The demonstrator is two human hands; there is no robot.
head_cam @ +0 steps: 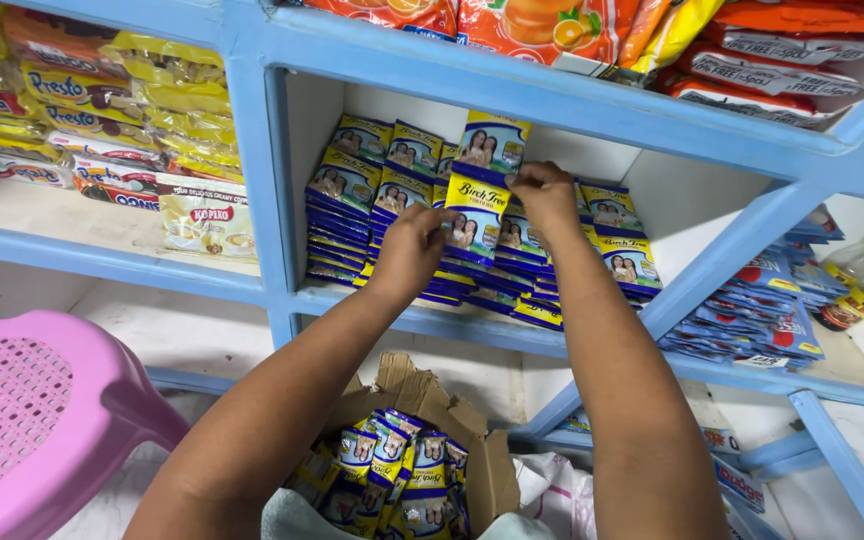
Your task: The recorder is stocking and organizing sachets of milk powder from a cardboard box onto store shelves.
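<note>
**Hands in the sachet stack, grip partly hidden**

Blue shelf (512, 95) frames everything. Both hands pinch the same blue-and-yellow sachet (474, 218) standing upright against the stacked sachets (352, 215) in the middle bay: left hand (410, 250) at its lower-left edge, right hand (544, 196) at its top-right corner, fingertips tucked mostly out of sight. Below the shelf, a torn cardboard box (422, 400) holds more, cut off at bottom. Pink stool (32, 410) sits lower left.

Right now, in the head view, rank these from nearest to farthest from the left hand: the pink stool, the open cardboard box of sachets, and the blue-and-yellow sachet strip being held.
1. Blue-and-yellow sachet strip: touching the left hand, in the middle shelf compartment.
2. Open cardboard box: directly below the hand, on the floor.
3. Pink stool: far off at the lower left.
</note>
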